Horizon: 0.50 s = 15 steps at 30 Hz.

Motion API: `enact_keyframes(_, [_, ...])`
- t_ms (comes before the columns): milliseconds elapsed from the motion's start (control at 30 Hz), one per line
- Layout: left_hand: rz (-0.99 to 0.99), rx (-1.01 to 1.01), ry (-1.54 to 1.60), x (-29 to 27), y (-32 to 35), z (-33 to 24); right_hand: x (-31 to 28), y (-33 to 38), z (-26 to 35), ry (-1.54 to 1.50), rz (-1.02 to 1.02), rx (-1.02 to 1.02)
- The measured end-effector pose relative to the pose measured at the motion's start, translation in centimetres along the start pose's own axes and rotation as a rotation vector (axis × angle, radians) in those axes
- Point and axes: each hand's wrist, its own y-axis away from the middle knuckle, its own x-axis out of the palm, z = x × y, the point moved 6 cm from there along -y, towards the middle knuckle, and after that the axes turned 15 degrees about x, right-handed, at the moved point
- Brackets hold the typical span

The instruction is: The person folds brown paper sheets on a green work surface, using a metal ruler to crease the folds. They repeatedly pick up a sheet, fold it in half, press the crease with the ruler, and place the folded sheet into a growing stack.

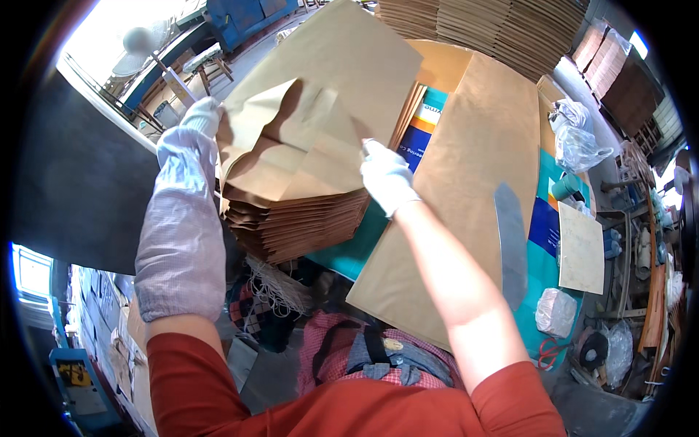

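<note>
A brown paper sack (328, 58) lies on top of a fanned stack of paper sacks (298, 226), its near end folded open into a creased pocket. My left hand (200, 116), in a white glove with a pale sleeve cover, grips the sack's left edge, its fingertips partly hidden. My right hand (387, 175), also in a white glove, is at the right side of the folded end. Its fingers are drawn together near the paper; whatever is between them is too small to make out. Right of it lies a long flat sheet of brown paper (466, 182).
A grey flat blade-like strip (511, 247) rests on the brown sheet. On the teal printed table covering are a pale board (581, 247), a wrapped block (555, 313) and a green cup (565, 187). Tall sack piles (480, 29) stand behind; a dark panel (80, 175) is at left.
</note>
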Motion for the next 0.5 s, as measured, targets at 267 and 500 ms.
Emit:
enact_keyframes(267, [0.14, -0.102, 0.173, 12.9, 4.5, 7.9, 4.6, 6.5, -2.0, 0.279, -0.082, -0.415])
enact_keyframes(500, [-0.537, 0.182, 0.758, 1.9, 9.6, 1.7, -4.9, 19.8, -20.0, 0.552, -0.184, -0.036])
